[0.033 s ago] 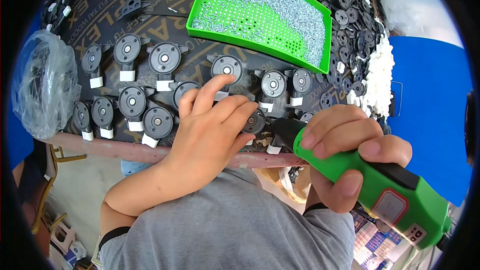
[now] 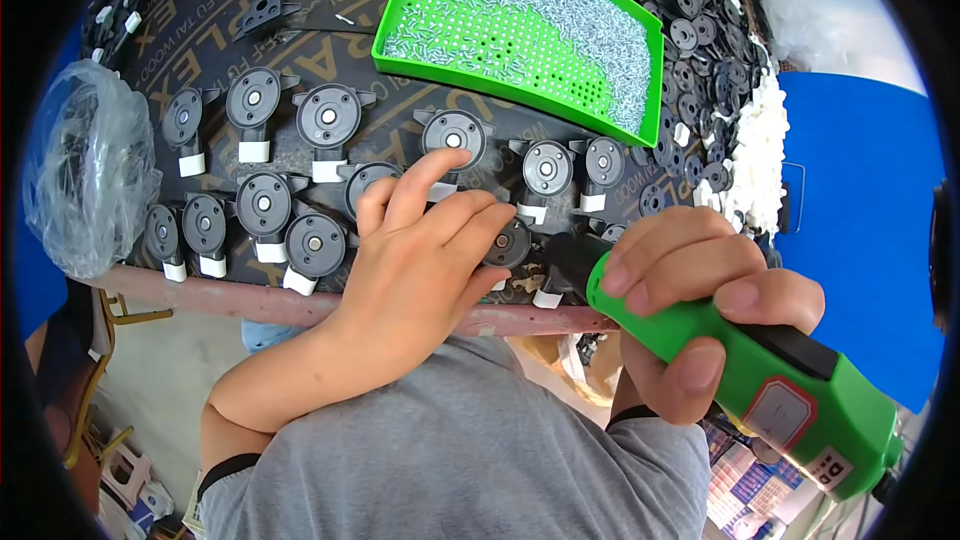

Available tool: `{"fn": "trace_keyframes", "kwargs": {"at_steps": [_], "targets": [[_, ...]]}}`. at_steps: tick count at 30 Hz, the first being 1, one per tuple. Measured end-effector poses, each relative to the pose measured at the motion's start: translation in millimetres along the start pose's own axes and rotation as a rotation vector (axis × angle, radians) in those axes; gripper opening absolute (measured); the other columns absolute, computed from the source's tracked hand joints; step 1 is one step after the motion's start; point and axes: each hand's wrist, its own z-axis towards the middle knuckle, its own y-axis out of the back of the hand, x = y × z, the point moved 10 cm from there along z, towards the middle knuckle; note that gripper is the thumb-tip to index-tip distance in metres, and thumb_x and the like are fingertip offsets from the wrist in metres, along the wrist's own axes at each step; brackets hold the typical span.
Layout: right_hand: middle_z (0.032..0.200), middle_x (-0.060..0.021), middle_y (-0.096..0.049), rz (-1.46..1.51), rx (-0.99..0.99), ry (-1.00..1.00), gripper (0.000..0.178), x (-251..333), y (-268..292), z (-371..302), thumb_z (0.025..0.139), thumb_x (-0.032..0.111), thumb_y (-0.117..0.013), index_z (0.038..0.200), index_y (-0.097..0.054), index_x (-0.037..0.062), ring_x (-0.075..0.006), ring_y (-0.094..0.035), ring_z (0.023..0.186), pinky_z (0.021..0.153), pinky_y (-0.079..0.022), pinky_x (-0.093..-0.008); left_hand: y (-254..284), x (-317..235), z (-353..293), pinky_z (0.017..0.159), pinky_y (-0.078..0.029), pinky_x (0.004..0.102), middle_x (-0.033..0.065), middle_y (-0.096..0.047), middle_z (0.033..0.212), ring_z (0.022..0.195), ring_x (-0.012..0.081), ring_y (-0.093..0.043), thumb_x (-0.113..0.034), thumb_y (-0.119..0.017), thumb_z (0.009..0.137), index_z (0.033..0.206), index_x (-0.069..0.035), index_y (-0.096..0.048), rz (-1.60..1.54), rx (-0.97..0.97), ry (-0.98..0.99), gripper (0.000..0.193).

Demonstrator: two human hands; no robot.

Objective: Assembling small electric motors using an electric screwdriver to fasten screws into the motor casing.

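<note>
My left hand (image 2: 425, 250) reaches over the table, its thumb and index finger on either side of a black round plastic part (image 2: 512, 246), pressing it in place. Part of that piece is hidden under the fingers. One raised finger overlaps the rim of another round part (image 2: 453, 136). My right hand (image 2: 690, 310) is wrapped round a green electric screwdriver (image 2: 740, 360), held tilted. Its dark nose (image 2: 572, 262) points left, toward the part under my left hand; the bit's tip cannot be made out.
Several black round parts with white end caps (image 2: 265, 205) stand in rows to the left. A green perforated tray (image 2: 520, 88) of small screws lies beyond. Black discs (image 2: 690, 90) and white pieces (image 2: 762, 155) are heaped at right. A clear plastic bag (image 2: 90, 170) lies far left.
</note>
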Motion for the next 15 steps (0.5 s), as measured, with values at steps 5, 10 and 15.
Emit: {"fn": "trace_keyframes", "kwargs": {"at_steps": [5, 10, 15], "targets": [[0.073, -0.012, -0.057, 0.083, 0.188, 0.013, 0.032, -10.2, -13.3, 6.5, 0.096, 0.025, -0.061, 0.11, -0.038, 0.0067, -0.0223, -0.057, 0.058, 0.049, -0.049, -0.0345, 0.3, 1.1, 1.8, 0.099, -0.031, 0.0467, 0.0015, -0.062, 0.117, 0.132, 0.0273, -0.042, -0.016, -0.08, 0.07, 0.115, -0.009, -0.065, -0.002, 0.026, -0.002, 0.048], [0.071, -0.0106, -0.056, 0.074, 0.035, -0.009, 0.033, -8.2, -5.0, -2.7, 0.096, 0.026, -0.061, 0.112, -0.038, 0.0068, -0.0222, -0.057, 0.059, 0.048, -0.048, -0.0336, -0.9, 3.3, 1.9, 0.097, -0.03, 0.0458, 0.0008, -0.062, 0.116, 0.132, 0.0269, -0.043, -0.015, -0.081, 0.069, 0.115, -0.009, -0.065, -0.008, 0.047, 0.0, 0.049], [0.07, -0.0079, -0.055, 0.093, -0.045, 0.049, 0.035, 5.8, 12.8, -1.9, 0.094, 0.029, -0.063, 0.112, -0.042, 0.0071, -0.0205, -0.057, 0.059, 0.048, -0.048, -0.0298, 0.5, -2.0, 3.8, 0.097, -0.03, 0.0452, -0.0006, -0.062, 0.116, 0.13, 0.0262, -0.044, -0.02, -0.082, 0.065, 0.116, -0.01, -0.065, 0.038, 0.041, 0.004, 0.055]]}}
